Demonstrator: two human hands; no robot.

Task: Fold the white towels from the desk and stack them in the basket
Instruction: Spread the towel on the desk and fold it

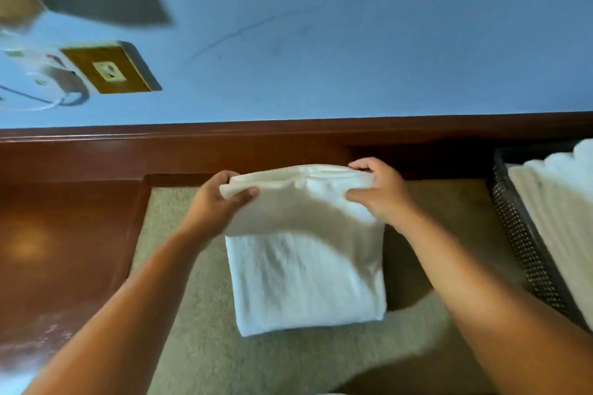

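The top edge of a folded white towel is pinched at both ends. The left hand is closed on the corner at nine o'clock of that edge, thumb on the near face and fingers curled behind, and the right hand is closed on the corner at three o'clock in the same way. Several layers are seen bunched between the two grips, so the edge appears to be held level in order that the layers line up and the fold is not lost. From the grips the towel hangs toward six o'clock as a neat rectangle, and it seems to be held clear of the carpet, on which its shadow is cast. The basket, of dark mesh, is found at three o'clock of the right hand, near but apart, with folded towels already stacked in it. The desk lies at nine o'clock of the left hand. Folding is judged nearly finished, with a transfer toward three o'clock left for this towel.
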